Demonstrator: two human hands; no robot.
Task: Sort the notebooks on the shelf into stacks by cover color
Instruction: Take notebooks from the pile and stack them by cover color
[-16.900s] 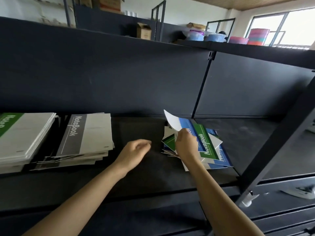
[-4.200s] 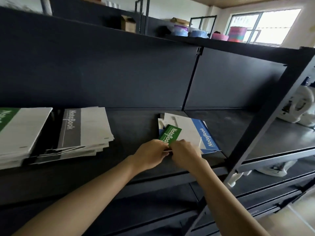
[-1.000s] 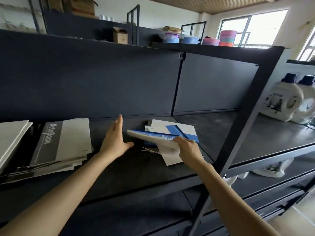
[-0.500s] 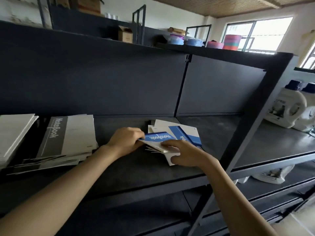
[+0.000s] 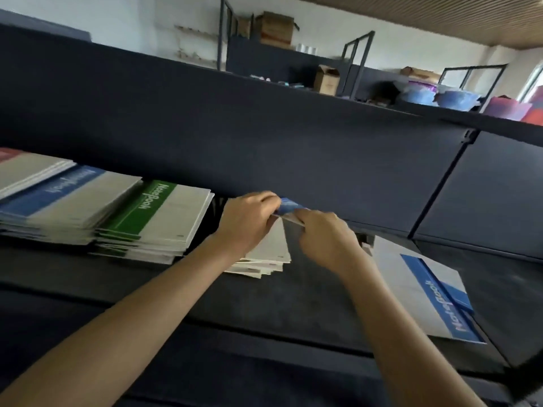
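The step in hand looks like moving one blue-covered paper notebook to its colour pile. It is held in the air just right of the stack of green-banded white notebooks, above a low pile of pale notebooks whose cover colour is hidden. The left hand pinches one end with curled fingers, and the right hand pinches the other end the same way. The next move, I judge, calls for carrying it over the green stack to the stack of blue-banded notebooks just left of it and laying it flat. Another blue-banded white notebook lies well right of the green stack.
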